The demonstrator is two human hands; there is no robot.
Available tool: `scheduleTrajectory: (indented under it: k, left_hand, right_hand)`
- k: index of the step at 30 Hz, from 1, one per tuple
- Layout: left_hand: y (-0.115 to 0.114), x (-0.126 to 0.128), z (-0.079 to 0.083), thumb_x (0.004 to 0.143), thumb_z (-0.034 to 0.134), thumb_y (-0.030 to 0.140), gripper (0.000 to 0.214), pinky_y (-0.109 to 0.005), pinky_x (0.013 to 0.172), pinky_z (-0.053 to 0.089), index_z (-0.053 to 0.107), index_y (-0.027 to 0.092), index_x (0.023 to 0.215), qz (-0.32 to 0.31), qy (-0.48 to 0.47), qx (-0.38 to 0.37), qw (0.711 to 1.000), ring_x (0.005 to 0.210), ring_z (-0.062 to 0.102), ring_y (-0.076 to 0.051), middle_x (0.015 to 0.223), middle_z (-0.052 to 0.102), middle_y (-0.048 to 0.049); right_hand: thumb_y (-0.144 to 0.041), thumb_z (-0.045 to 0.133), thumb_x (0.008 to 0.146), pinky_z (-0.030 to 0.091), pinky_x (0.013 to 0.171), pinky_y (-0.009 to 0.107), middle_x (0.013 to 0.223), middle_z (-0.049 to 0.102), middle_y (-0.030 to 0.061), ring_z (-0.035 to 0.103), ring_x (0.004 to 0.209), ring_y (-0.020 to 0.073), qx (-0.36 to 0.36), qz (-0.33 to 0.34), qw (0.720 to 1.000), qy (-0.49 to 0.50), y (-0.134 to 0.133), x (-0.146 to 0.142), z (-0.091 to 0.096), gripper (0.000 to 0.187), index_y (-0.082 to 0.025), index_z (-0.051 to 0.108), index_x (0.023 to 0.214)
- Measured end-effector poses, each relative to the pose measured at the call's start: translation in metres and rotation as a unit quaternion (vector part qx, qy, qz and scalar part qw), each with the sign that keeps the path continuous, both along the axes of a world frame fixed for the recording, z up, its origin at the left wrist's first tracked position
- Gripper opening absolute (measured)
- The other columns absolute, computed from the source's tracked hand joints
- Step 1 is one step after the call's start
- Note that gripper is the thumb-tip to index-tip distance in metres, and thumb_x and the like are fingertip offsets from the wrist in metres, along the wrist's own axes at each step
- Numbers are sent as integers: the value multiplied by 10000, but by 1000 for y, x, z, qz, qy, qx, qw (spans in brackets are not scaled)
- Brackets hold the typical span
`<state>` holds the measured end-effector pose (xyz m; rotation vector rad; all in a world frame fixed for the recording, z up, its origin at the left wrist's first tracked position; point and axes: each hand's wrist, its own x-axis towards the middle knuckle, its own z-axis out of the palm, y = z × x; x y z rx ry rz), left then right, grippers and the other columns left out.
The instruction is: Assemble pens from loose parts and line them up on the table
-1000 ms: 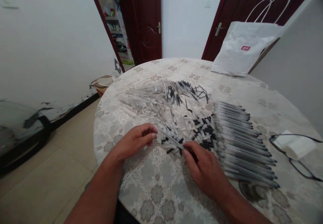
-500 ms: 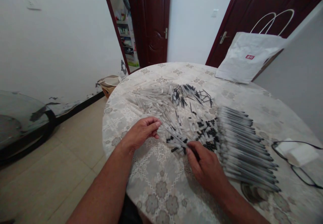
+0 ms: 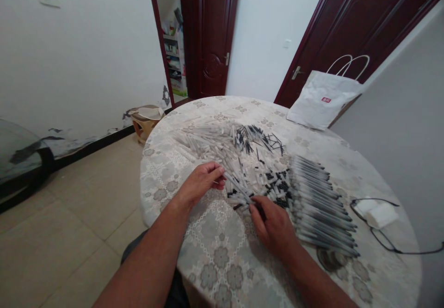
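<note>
A slim translucent pen [image 3: 237,186] slants between my two hands, low over the scattered parts. My left hand [image 3: 203,182] pinches its far-left end between thumb and fingers. At the lower right end, my right hand [image 3: 274,222] has thumb and forefinger closed on it; the fingertips partly hide that end. Just beyond lie loose clear and black pen caps and small plugs [image 3: 277,183]. Clear pen barrels [image 3: 208,141] are heaped further back, with thin dark refills [image 3: 256,137] beside them. To the right of my right hand, several pens [image 3: 322,206] lie side by side in a stack.
Eyeglasses [image 3: 385,243] and white tissue [image 3: 381,213] lie at the right of the round table with its patterned cloth [image 3: 222,261]. A white paper bag [image 3: 322,100] stands at the back right. A wooden stool [image 3: 144,125] is beyond the left edge.
The view has shifted, so the bag and the glasses appear further left. Both hands keep hold of the pen in nearly the same pose over the parts.
</note>
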<state>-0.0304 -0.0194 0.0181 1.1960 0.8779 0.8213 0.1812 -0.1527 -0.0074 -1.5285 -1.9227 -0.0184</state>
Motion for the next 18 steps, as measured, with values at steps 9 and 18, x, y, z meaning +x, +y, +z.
scheduleTrajectory:
  k: [9, 18]
  left_hand:
    - [1, 2, -5, 770, 784, 469, 354, -287, 628, 575, 638, 157, 854, 93, -168, -66, 979, 671, 656, -148, 761, 662, -33]
    - [-2, -4, -1, 763, 788, 472, 362, -261, 659, 555, 685, 140, 865, 154, -219, -78, 960, 721, 663, -134, 917, 731, -79]
  right_hand:
    - [-237, 466, 1007, 550, 819, 316, 1033, 736, 115, 710, 908, 212, 41, 18, 996, -81, 22, -16, 19, 257, -158, 617, 1200]
    - [-193, 471, 1018, 533, 795, 304, 989, 724, 116, 685, 895, 203, 88, 44, 991, -90, 38, -32, -7, 309, -124, 595, 1293]
